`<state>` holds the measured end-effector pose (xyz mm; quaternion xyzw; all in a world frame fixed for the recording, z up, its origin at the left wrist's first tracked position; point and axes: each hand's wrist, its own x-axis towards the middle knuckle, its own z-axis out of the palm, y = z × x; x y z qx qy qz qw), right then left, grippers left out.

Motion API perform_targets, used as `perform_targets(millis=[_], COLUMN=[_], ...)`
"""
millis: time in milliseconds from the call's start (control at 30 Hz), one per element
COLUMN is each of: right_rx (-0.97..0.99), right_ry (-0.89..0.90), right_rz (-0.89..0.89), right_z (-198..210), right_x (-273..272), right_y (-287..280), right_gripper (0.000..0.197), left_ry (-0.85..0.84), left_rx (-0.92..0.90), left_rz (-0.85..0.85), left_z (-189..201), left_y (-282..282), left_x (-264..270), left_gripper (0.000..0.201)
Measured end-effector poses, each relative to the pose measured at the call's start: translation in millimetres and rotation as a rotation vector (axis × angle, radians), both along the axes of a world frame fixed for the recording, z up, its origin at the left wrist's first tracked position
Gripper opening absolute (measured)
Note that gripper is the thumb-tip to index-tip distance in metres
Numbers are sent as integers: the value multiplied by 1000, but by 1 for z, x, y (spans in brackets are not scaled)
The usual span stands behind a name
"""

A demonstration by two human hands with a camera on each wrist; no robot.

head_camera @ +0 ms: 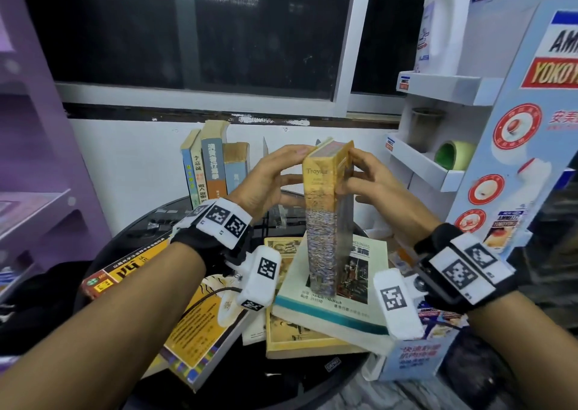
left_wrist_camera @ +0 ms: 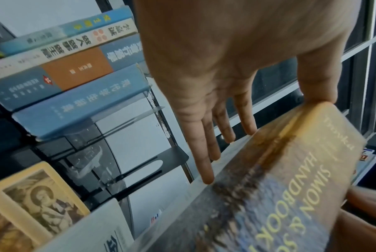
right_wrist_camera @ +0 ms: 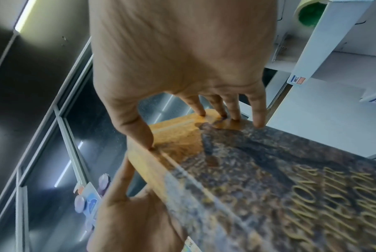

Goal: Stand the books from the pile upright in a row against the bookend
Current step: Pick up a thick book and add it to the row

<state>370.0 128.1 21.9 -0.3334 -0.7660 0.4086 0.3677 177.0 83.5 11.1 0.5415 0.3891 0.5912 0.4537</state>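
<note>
**Currently: thick book held upright between both your hands**

Your left hand (head_camera: 266, 178) lies flat along one cover of the thick handbook (head_camera: 327, 219), fingers straight, thumb up on the top edge. Your right hand (head_camera: 372, 178) meets it from the other side, fingertips pressing the opposite cover near the top, thumb on the edge by the spine. So the book is squeezed between two mostly straight-fingered hands. It stands on end, spine toward you, its foot on the white-and-teal book (head_camera: 331, 303) that tops the pile (head_camera: 297, 331) on the round black table (head_camera: 131, 231).

Head view only: both forearms reach forward, wrists strapped with marker cuffs. Four upright books (head_camera: 212, 165) stand in a row at the back of the table, left of your hands. A white display rack (head_camera: 438, 165) with a green tape roll (head_camera: 453, 156) stands at right.

Left wrist view adds: a clear bookend (left_wrist_camera: 126, 117) just beside the last blue book (left_wrist_camera: 81, 102) of that row, and a black bookend (left_wrist_camera: 161, 162) nearer the hand.

Right wrist view adds: your four right fingertips (right_wrist_camera: 258, 119) lined up on the orange top of the cover.
</note>
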Motion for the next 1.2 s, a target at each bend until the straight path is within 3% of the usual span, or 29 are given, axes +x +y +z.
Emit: perform_targets(millis=[100, 300, 467, 567, 633, 700, 800, 1000, 1200], right_rx=[-44, 81, 63, 29, -6, -46, -59, 155, 303], right_ry=[7, 72, 61, 0, -27, -23, -36, -4, -171], right_rz=[53, -147, -145, -86, -32, 27, 67, -204, -396], right_z=[9, 2, 3, 8, 14, 18, 22, 17, 23], right_x=[8, 4, 9, 17, 22, 30, 40, 44, 39], right_y=[-6, -14, -10, -2, 3, 8, 10, -2, -14], right_gripper=[61, 78, 75, 96, 93, 78, 66, 58, 58], left_ry=[31, 196, 172, 198, 184, 163, 151, 160, 185], left_rx=[-18, -83, -116, -141, -165, -171, -151, -93, -58], left_rz=[-22, -85, -16, 38, 50, 36, -13, 29, 111], left_z=[4, 15, 16, 14, 11, 8, 3, 1, -3], left_y=[2, 8, 18, 34, 45, 54, 60, 67, 67], left_x=[9, 24, 25, 24, 24, 27, 34, 51, 50], left_gripper=[43, 57, 40, 26, 39, 61, 68, 53, 44])
